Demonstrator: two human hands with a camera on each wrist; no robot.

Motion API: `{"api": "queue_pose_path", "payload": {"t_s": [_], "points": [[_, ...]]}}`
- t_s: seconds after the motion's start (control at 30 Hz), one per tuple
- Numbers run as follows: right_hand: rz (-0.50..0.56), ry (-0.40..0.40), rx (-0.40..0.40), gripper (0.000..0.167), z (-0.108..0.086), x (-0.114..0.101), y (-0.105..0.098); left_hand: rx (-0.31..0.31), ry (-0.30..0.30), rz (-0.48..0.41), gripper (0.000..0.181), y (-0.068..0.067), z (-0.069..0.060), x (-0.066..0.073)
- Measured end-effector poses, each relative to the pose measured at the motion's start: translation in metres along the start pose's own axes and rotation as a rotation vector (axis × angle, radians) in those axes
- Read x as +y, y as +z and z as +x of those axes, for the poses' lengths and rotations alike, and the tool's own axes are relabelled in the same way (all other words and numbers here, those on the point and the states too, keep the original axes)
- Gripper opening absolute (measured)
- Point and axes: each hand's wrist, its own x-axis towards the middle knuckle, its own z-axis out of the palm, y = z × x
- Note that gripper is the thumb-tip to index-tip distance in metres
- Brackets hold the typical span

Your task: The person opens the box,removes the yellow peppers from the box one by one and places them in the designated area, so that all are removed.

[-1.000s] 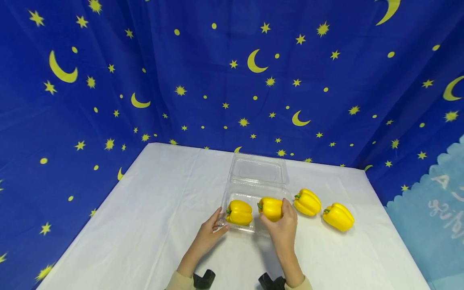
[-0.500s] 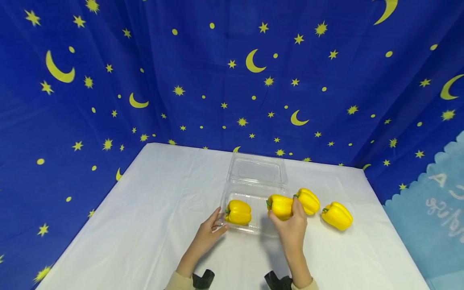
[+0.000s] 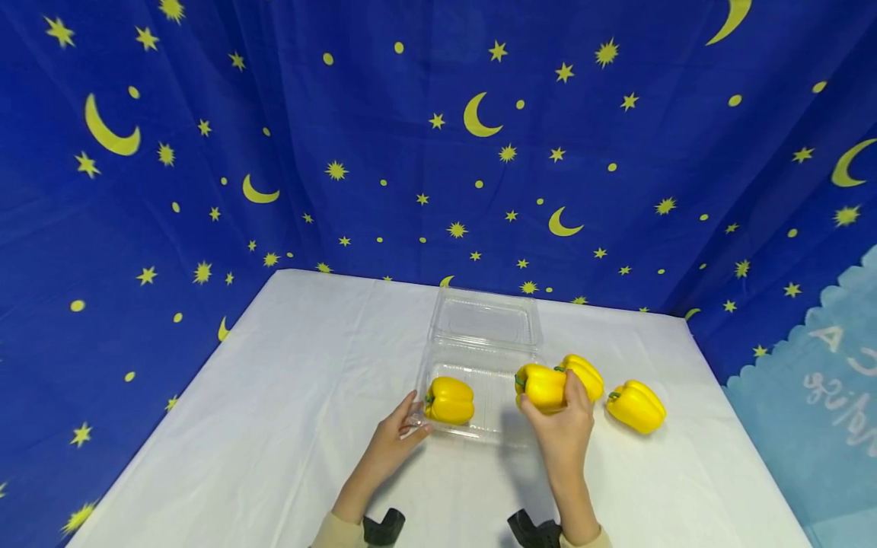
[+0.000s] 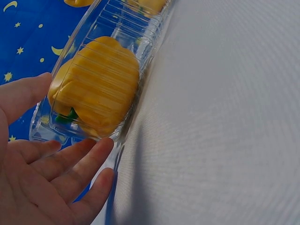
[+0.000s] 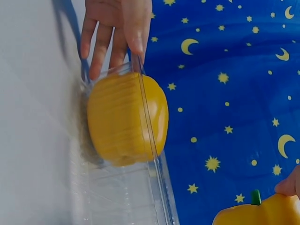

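Note:
My right hand (image 3: pixel 567 432) pinches a yellow bell pepper (image 3: pixel 541 387) between thumb and fingers, raised at the right end of a clear plastic clamshell container (image 3: pixel 489 396). In the right wrist view, part of this held pepper (image 5: pixel 262 212) and a fingertip show at the lower right. A second yellow bell pepper (image 3: pixel 449 400) lies inside the container at its left end. My left hand (image 3: pixel 389 445) touches the container's near left corner, thumb at the front rim and fingers along the end. In the left wrist view, those fingers (image 4: pixel 86 164) are spread and fairly straight.
Two more yellow bell peppers lie on the white table (image 3: pixel 329 365) right of the container: one (image 3: pixel 588 374) partly behind the held pepper, another (image 3: pixel 637 407) farther right. The container's lid (image 3: pixel 485 320) is folded back flat. A blue star-and-moon curtain (image 3: pixel 411 152) hangs behind.
My right hand has moved right with its pepper, from over the container's middle to its right end, partly covering the pepper behind. My left hand and the container have stayed put.

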Motion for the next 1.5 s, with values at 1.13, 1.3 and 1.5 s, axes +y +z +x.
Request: {"api": "queue_pose_path", "payload": {"t_s": [1.13,1.3,1.5], "points": [[-0.044,0.086,0.045,0.072,0.012,0.017,-0.022,0.008,-0.010,-0.018,0.071,0.001,-0.001,0.002],[-0.050,0.093,0.051,0.072,0.012,0.020,-0.025,0.001,-0.015,-0.008,0.071,0.001,0.001,0.001],[-0.065,0.087,0.067,0.070,0.012,0.024,-0.027,0.005,-0.013,-0.005,0.071,0.000,0.000,0.000]]}}
